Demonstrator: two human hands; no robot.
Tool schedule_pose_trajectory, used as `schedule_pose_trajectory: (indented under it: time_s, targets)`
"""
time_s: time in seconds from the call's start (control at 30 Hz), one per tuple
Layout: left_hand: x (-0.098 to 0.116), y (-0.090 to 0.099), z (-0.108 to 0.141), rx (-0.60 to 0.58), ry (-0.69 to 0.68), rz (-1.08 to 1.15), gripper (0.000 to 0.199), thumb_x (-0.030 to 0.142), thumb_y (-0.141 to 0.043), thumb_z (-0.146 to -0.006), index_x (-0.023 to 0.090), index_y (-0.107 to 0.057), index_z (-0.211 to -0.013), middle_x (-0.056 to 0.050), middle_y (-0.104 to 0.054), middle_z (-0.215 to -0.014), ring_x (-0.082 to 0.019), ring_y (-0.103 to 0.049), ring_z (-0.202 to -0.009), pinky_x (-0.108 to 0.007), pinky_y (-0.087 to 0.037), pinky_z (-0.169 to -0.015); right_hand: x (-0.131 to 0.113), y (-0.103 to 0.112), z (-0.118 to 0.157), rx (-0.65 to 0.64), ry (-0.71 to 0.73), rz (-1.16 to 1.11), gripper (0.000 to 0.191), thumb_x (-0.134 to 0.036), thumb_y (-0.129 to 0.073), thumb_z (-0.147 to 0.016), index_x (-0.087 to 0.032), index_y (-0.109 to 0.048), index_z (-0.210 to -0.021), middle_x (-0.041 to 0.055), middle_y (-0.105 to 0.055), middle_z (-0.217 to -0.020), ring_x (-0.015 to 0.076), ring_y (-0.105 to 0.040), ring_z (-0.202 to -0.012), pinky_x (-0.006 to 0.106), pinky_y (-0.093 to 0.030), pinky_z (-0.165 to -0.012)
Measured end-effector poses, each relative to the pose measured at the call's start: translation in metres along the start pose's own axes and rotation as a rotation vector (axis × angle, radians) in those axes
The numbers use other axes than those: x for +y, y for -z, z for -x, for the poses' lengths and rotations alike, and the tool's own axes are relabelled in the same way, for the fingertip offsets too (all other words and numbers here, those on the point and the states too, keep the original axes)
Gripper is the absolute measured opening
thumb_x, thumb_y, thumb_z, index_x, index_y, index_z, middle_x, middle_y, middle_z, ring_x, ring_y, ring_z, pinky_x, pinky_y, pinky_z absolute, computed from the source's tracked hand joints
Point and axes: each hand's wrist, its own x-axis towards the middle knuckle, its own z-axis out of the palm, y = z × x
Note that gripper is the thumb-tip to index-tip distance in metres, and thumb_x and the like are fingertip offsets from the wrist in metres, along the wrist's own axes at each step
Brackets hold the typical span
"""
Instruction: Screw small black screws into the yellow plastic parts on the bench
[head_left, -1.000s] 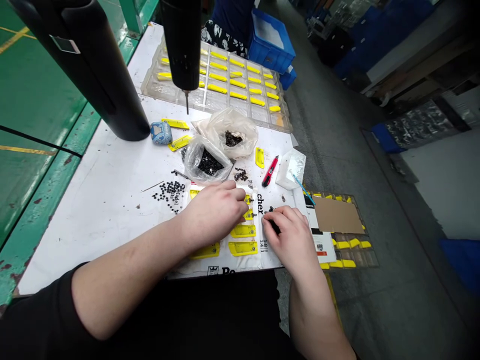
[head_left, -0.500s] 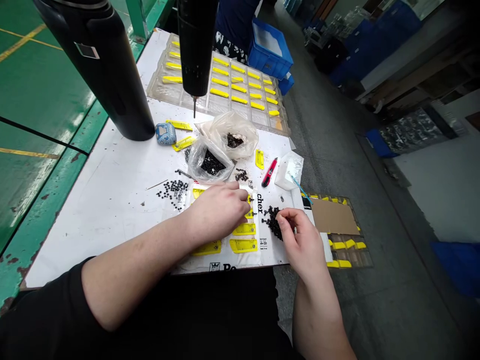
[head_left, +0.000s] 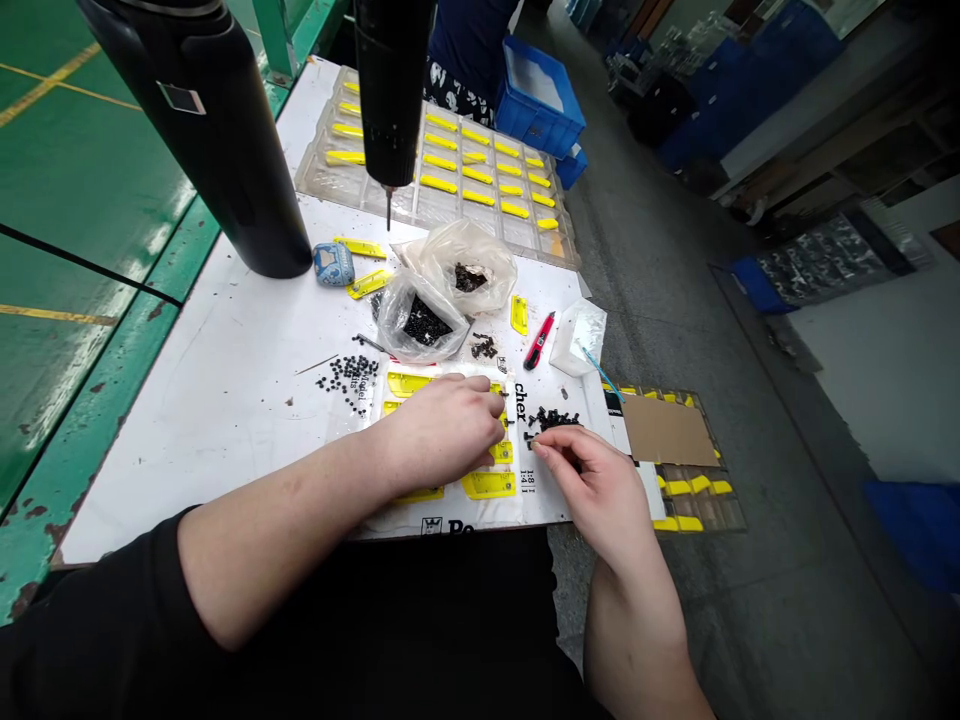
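Observation:
My left hand (head_left: 448, 428) is closed, palm down, over rows of yellow plastic pieces (head_left: 489, 486) lying on a printed white sheet. Its curled fingertips reach down at the right-hand row, and whatever they hold is hidden. Thumb and forefinger of my right hand (head_left: 592, 475) are pinched together at the left of a pile of small black parts (head_left: 556, 419). A tiny black part (head_left: 532, 440) shows at those fingertips. Small dark pieces stick out at the right ends of some yellow pieces.
A black electric screwdriver (head_left: 390, 110) hangs above the table, bit down. Beyond my hands are two plastic bags of dark parts (head_left: 424, 320), a red utility knife (head_left: 540, 341), a black bottle (head_left: 217, 150), scattered black bits (head_left: 349, 380) and a tray (head_left: 420, 207) of yellow pieces. A person stands behind.
My right hand has moved left from the black pile toward the yellow pieces, fingertips pinched. My left hand has shifted slightly right and down, showing more of the upper yellow pieces.

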Motion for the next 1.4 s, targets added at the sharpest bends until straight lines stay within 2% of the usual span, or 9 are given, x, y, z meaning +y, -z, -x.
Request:
schedule_pose_trajectory:
  time_s: [0.2, 0.53, 0.9, 1.2, 1.27, 1.4]
  targets:
    - [-0.001, 0.0, -0.001, -0.044, 0.003, 0.001, 0.016, 0.036, -0.086, -0.095, 0.021, -0.084, -0.093, -0.007, -0.075, -0.102, -0.027, -0.062, -0.1, -0.04, -0.043, -0.082, 0.0, -0.006, 0.001, -0.093, 0.079, 0.12, 0.017, -0.031, -0.06, -0.112, -0.026, -0.076, -0.11, 0.0038, -0.078, -0.111, 0.0251, -0.074, -0.1, 0.039, -0.062, -0.09]
    - [-0.002, -0.004, -0.001, -0.008, -0.011, 0.014, 0.014, 0.03, -0.083, -0.097, 0.02, -0.082, -0.087, -0.008, -0.075, -0.098, -0.025, -0.061, -0.094, -0.039, -0.042, -0.078, 0.002, -0.015, 0.001, -0.102, 0.17, 0.233, 0.018, -0.028, -0.056, -0.115, -0.023, -0.073, -0.112, 0.0088, -0.072, -0.116, 0.0281, -0.069, -0.111, 0.045, -0.059, -0.096]
    - [-0.001, -0.003, -0.002, -0.043, 0.002, -0.004, 0.015, 0.031, -0.08, -0.099, 0.02, -0.083, -0.089, -0.008, -0.076, -0.101, -0.026, -0.063, -0.096, -0.041, -0.04, -0.077, 0.002, -0.008, -0.009, -0.176, 0.295, 0.365, 0.016, -0.022, -0.059, -0.115, -0.021, -0.074, -0.114, 0.008, -0.072, -0.12, 0.0301, -0.062, -0.111, 0.049, -0.057, -0.096]
    - [0.0, -0.005, -0.002, -0.025, -0.007, -0.012, 0.015, 0.035, -0.087, -0.093, 0.021, -0.084, -0.09, -0.006, -0.076, -0.099, -0.027, -0.063, -0.099, -0.041, -0.041, -0.079, -0.005, 0.004, -0.016, -0.258, 0.339, 0.5, 0.01, -0.018, -0.069, -0.11, -0.024, -0.077, -0.108, 0.0022, -0.074, -0.115, 0.0273, -0.062, -0.107, 0.046, -0.046, -0.093]
    - [0.0, -0.004, -0.002, -0.034, -0.004, -0.012, 0.016, 0.036, -0.086, -0.094, 0.021, -0.084, -0.089, -0.006, -0.076, -0.099, -0.027, -0.064, -0.099, -0.042, -0.04, -0.079, -0.002, 0.007, -0.017, -0.228, 0.323, 0.468, 0.01, -0.019, -0.068, -0.111, -0.024, -0.077, -0.11, 0.0031, -0.073, -0.116, 0.027, -0.063, -0.108, 0.045, -0.047, -0.094]
    - [0.001, -0.004, -0.002, -0.063, 0.009, -0.011, 0.017, 0.038, -0.085, -0.096, 0.021, -0.084, -0.09, -0.006, -0.076, -0.102, -0.029, -0.064, -0.103, -0.044, -0.041, -0.081, 0.009, 0.007, -0.019, -0.091, 0.276, 0.476, 0.012, -0.022, -0.066, -0.112, -0.022, -0.076, -0.117, 0.0065, -0.071, -0.116, 0.029, -0.064, -0.108, 0.045, -0.048, -0.096]
